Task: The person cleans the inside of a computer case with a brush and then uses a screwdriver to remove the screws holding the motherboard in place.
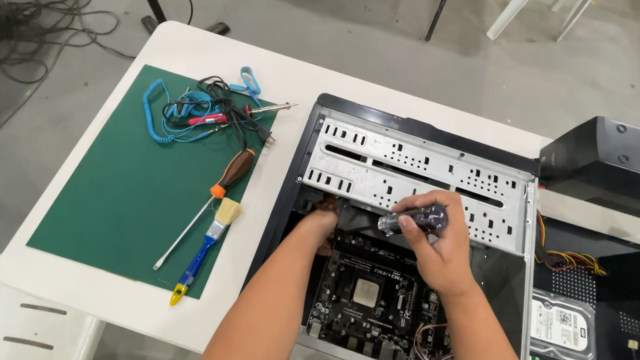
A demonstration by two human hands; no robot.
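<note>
Screwdriver work inside open case point(500, 234) on table point(282, 97).
Right hand point(434, 241) grips the rigid, likely light screwdriver point(414, 219), fingers clamped on its handle, the natural hold. Left hand point(322, 221) reaches under the drive cage point(424, 171); finger state cannot be told. Case holds a fragile motherboard point(367, 290).

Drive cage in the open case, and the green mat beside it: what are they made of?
The perforated silver drive cage looks like bare sheet steel: dull grey sheen, punched slots and holes, folded edges. The flat green rectangular mat looks like matte rubber or vinyl, with no glare and a thin, even edge; which of the two is unclear.
</note>
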